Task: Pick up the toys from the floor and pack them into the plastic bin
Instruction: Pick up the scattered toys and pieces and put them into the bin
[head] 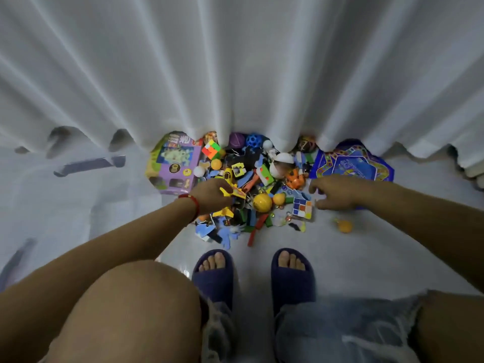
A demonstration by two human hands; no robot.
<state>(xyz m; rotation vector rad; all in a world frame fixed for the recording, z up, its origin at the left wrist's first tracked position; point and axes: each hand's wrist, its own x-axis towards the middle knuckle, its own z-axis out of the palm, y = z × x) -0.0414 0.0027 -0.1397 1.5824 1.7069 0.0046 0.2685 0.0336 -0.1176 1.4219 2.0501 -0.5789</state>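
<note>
While the person crouches over the heap of mixed plastic toys (251, 189) on the pale floor (353, 258), the left hand (209, 196) pinches a flat yellow plastic toy piece (234, 193), its long axis running rightward from the fingers. The right hand (337, 192) hovers loosely spread, holding nothing, just beside a square multicoloured puzzle cube (302, 208).

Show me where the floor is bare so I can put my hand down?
Bare floor lies between the toy pile and the slippers, and around the lone orange ball. Between the purple box and blue board it's crowded.
</note>
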